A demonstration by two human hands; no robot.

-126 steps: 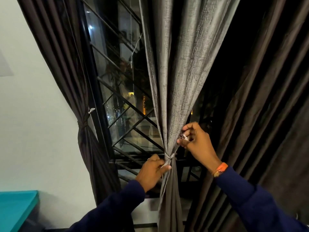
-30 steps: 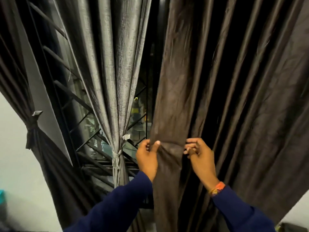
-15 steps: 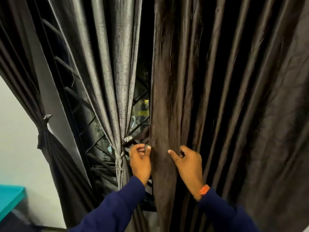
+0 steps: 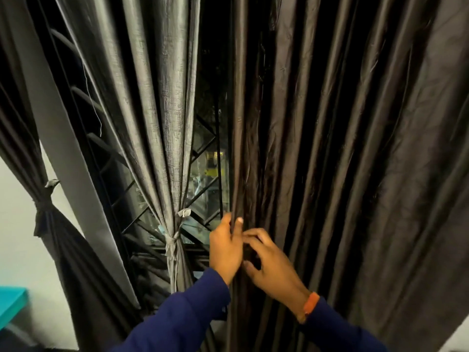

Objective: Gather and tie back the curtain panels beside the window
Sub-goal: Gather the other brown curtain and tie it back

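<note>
A wide dark brown curtain panel (image 4: 342,148) hangs loose over the right half of the view. My left hand (image 4: 224,247) grips its left edge, with the fabric between thumb and fingers. My right hand (image 4: 269,262) sits just to the right, its curled fingers pinching the neighbouring folds. A grey curtain panel (image 4: 162,110) in the middle is gathered and bound by a knotted grey tie (image 4: 173,240). At the far left a dark panel (image 4: 63,255) is bound by its own tie (image 4: 44,207).
A window with a black diagonal metal grille (image 4: 203,194) shows between the grey and brown panels, dark outside with a yellow light. A white wall (image 4: 17,224) lies at the left, and a teal surface (image 4: 10,306) juts in at the lower left.
Both hands left the tied grey panel and moved to the brown one. Over the last second they have come together, bunching the brown panel's left edge into a narrower fold.
</note>
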